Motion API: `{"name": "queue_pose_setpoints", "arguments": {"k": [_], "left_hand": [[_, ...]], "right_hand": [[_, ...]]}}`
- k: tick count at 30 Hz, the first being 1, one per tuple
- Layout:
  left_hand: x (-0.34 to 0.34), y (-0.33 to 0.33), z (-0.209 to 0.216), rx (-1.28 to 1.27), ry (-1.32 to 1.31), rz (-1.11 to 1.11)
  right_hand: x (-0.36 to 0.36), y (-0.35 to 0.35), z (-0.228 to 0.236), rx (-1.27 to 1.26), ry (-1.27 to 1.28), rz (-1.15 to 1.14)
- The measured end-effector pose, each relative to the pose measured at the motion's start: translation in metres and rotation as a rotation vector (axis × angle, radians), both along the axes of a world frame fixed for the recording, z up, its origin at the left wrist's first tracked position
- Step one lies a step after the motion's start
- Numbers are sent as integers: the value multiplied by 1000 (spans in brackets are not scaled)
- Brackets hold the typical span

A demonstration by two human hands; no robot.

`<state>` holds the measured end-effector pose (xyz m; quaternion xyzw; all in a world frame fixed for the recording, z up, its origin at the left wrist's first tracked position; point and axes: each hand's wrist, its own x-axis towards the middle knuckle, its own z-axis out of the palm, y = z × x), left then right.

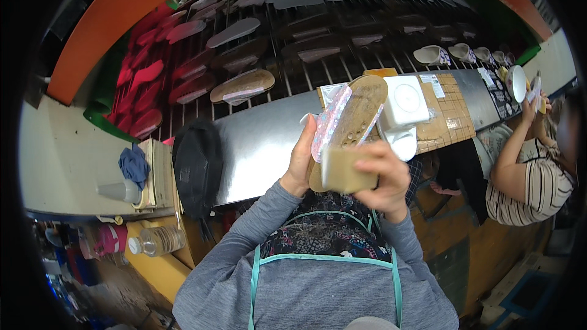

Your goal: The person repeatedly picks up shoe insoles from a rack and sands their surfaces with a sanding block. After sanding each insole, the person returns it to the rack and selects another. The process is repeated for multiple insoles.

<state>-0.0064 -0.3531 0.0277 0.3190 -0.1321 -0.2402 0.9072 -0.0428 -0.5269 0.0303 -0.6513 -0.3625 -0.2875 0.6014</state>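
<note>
My left hand (pixel 299 160) is closed around the side of a sandal (pixel 362 105) with a brown sole and glittery pink strap pieces (pixel 331 121) along both edges. The sandal is tilted up in front of my apron. A tan sponge block (pixel 345 170), pale along one side, sits in the closed fingers of my right hand (pixel 389 177). It overlaps the lower end of the sole; whether it touches cannot be made out. Motion blurs the right hand and the sponge. Just beyond them stands a white square container (pixel 403 102), with a white round tub (pixel 402 143) below it.
Across the far side runs a rack of metal bars (pixel 284 79) carrying several rows of soles, one with pink straps (pixel 243 87). A metal ledge (pixel 257 140), a black bag (pixel 197 168) and taped cardboard (pixel 449 110) lie nearer. At right another person (pixel 532 183) handles a shoe part.
</note>
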Motion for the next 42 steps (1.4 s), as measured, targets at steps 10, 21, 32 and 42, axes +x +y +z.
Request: {"name": "queue_pose_setpoints", "arguments": {"k": [10,21,32,42], "left_hand": [[-7,-8,-3,4,-19,42],[22,-3,18,-25,-272,571],[16,0,-6,101,-234,798],[18,1,-7,71,-293,842]], "right_hand": [[13,4,-6,12,-29,-205],[-6,49,-18,233,158,-129],[2,47,-22,623,540,139],[-7,53,-23,464,319,115]]}}
